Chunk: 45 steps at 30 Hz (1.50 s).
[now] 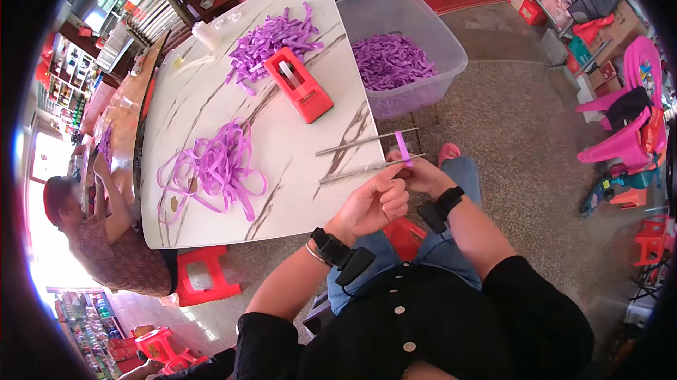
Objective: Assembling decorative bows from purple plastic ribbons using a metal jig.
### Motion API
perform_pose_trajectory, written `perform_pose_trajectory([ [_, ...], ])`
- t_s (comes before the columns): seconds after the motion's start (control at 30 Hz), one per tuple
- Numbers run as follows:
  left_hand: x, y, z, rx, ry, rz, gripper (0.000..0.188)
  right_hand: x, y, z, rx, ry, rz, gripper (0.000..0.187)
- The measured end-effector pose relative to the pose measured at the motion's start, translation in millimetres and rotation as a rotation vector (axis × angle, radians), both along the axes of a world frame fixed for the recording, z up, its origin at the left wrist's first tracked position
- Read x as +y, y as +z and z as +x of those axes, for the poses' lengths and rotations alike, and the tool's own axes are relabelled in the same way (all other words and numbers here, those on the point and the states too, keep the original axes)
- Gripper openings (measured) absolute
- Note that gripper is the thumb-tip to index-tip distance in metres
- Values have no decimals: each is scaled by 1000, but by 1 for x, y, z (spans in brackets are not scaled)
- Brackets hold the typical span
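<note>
Head view: the white marbled table ends close to both hands, its right edge slanting down toward them and its near edge curving away to the left. Two thin metal rods, an upper rod and a lower rod, lie side by side over that corner, their right-hand ends reaching out past the edge. On this overhanging part a purple ribbon strip spans both rods, its long axis crossing theirs, its top end leaning a little left and its lower end coming down at the fingers. The left hand has its fingers curled, thumb and forefinger at that lower end; the right hand sits just beside it, partly hidden. Whether either one grips the strip, I cannot tell. Bare tabletop lies between the rods and the tangle of loose ribbon to the left; farther off, a red tape dispenser stands beside a heap of short purple pieces. Beyond the right edge, a clear plastic bin limits the room, with open floor to its right.
</note>
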State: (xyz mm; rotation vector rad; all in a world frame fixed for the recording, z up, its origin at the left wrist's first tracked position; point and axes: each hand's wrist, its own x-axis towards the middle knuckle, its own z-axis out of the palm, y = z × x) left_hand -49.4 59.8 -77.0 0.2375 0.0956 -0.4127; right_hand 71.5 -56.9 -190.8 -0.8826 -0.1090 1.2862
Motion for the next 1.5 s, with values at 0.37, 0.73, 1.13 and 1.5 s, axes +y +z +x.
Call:
perform_pose_trajectory([
  [0.37,-1,1,2,-8,-20,13,27,22,-4,8,251,22,424,16],
  [0.73,0,-1,1,4,-4,11,31,12,15,7,242,-56,288,17],
  [1.13,-1,0,1,0,-4,26,29,19,-3,4,361,-20,365,18],
  [1.5,1,-2,0,9,-3,3,27,1,50,8,206,-123,79,8],
])
